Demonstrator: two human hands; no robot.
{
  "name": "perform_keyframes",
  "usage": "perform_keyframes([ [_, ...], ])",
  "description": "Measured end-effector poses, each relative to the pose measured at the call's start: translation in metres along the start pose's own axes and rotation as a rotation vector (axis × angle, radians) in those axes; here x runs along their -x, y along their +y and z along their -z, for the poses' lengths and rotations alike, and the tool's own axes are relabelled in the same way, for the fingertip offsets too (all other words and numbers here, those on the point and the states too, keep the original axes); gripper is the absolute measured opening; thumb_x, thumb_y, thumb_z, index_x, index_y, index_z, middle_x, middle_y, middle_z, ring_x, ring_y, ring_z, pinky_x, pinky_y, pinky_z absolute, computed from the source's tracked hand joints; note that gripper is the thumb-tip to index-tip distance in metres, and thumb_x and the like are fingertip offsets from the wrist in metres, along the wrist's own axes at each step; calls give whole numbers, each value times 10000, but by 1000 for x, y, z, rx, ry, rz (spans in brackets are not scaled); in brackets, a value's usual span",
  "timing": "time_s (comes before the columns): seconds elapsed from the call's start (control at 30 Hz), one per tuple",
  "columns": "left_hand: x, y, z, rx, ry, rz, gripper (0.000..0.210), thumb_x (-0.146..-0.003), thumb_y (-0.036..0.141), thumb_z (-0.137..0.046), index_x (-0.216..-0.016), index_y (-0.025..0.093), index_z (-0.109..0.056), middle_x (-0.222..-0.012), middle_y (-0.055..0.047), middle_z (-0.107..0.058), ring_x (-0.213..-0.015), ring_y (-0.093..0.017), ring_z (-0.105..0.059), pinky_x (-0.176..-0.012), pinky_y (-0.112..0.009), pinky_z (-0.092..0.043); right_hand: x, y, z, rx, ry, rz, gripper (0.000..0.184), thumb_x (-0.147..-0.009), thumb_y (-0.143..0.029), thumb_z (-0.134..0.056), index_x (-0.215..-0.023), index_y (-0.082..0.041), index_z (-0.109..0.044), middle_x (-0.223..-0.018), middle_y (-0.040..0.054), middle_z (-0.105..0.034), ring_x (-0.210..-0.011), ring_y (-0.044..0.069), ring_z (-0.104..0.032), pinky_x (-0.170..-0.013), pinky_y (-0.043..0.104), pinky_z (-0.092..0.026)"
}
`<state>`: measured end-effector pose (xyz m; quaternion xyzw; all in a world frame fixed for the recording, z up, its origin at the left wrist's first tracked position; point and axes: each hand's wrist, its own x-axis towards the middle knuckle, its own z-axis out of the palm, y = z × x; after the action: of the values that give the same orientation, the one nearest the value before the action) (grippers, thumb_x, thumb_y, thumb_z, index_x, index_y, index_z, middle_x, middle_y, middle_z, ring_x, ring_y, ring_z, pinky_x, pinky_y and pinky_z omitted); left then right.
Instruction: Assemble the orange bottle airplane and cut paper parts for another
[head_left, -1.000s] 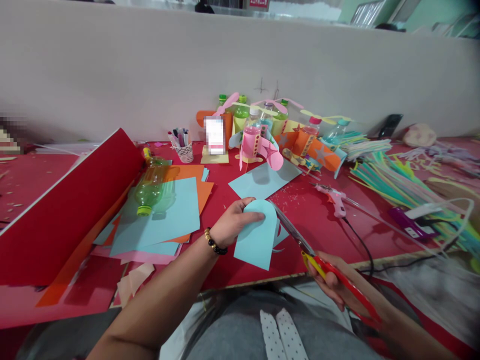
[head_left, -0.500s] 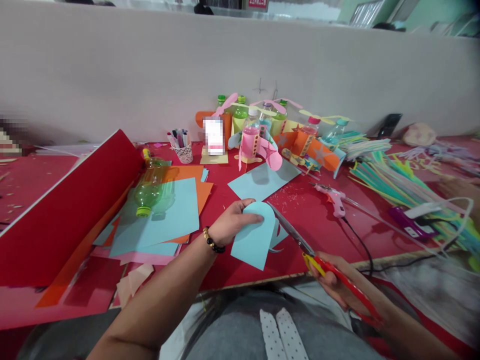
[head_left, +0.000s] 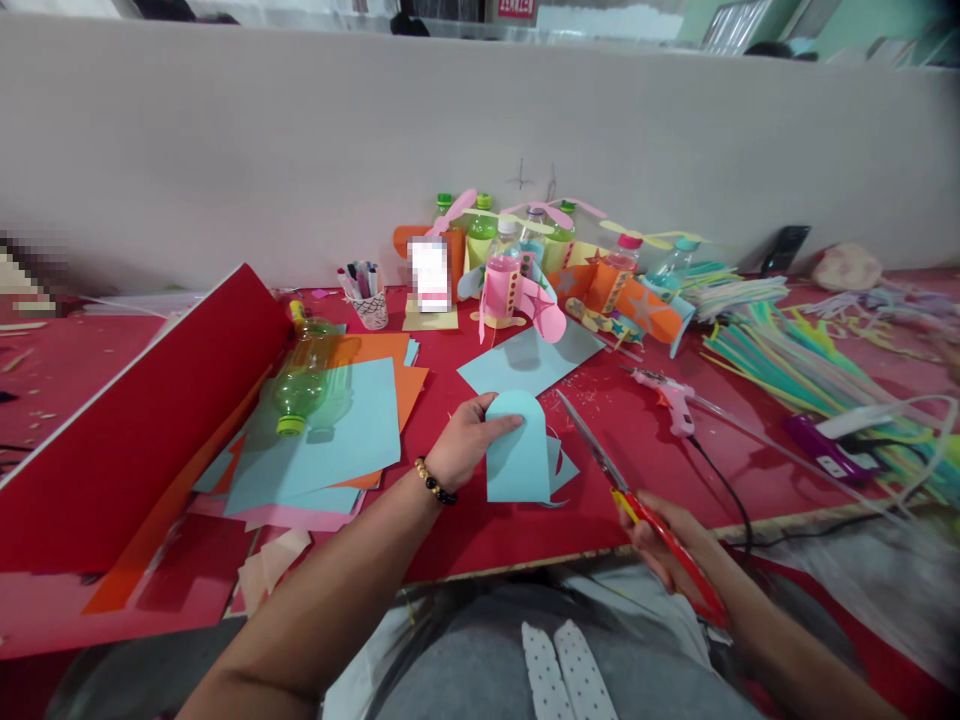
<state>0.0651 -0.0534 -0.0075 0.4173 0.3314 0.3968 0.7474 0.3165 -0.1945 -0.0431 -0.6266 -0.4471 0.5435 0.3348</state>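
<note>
Between the thumb and fingers of my left hand (head_left: 474, 438) is a light blue paper piece (head_left: 519, 460) with a rounded top and straight sides. My right hand (head_left: 664, 540) grips a pair of scissors (head_left: 600, 450) with red and yellow handles. Its blades look closed and point up and left, a short gap away from the paper's right edge. Blue paper scraps (head_left: 562, 468) lie on the red table (head_left: 480, 545) just behind the held piece. Farther back on the table rests a blue sheet (head_left: 531, 358).
At left, a green plastic bottle (head_left: 300, 385) lies on stacked blue and orange paper (head_left: 360, 440), beside a red board (head_left: 150, 400). Decorated bottle models (head_left: 502, 285) and a pen cup (head_left: 370, 308) stand at the back. A pink glue gun (head_left: 675, 400) and colourful strips (head_left: 780, 380) are right.
The scissors have moved off the paper's edge, and their blades have come clear of it. My left hand has turned the blue piece more upright.
</note>
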Motion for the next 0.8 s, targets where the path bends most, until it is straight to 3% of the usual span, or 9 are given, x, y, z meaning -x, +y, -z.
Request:
perform_keyframes([
  [0.2, -2, -1, 1, -3, 14, 13, 378, -629, 361, -822, -893, 141, -664, -830, -38, -709, -703, -151, -649, -706, -282, -510, -2, -3, 16, 103, 27, 72, 382, -679, -532, -721, -721, -212, -518, -494, -66, -422, -413, 91, -384, -389, 222, -296],
  [0.33, -2, -2, 0, 13, 20, 21, 397, -625, 378, -824, -902, 142, -664, -833, -39, -708, -721, -156, -649, -718, -287, -509, 1, -3, 23, 221, 107, 105, 370, -655, -506, -738, -767, -202, -559, -592, -42, -527, -544, 133, -486, -492, 243, -383],
  [0.5, -6, -4, 4, -23, 95, -8, 377, -675, 463, -774, -859, 158, -650, -793, -13, -686, -670, -115, -617, -636, -216, -477, 5, -3, 21, 262, 104, 102, 341, -680, -473, -728, -817, -196, -583, -651, -25, -576, -588, 152, -520, -535, 255, -403],
  [0.67, -19, -4, 20, -56, 111, 172, 550, -745, 639, -621, -997, 151, -621, -991, -127, -701, -804, -194, -665, -642, -278, -515, 4, -4, 20, 277, 117, 104, 341, -672, -470, -735, -805, -199, -578, -650, -26, -556, -594, 154, -508, -542, 259, -400],
  [0.8, -24, -8, 29, -107, 71, 184, 485, -696, 440, -760, -1045, 155, -582, -1009, -126, -694, -795, -169, -659, -671, -272, -507, 3, -3, 20, 261, 115, 99, 347, -685, -483, -721, -801, -197, -562, -663, -29, -542, -594, 146, -495, -554, 263, -402],
])
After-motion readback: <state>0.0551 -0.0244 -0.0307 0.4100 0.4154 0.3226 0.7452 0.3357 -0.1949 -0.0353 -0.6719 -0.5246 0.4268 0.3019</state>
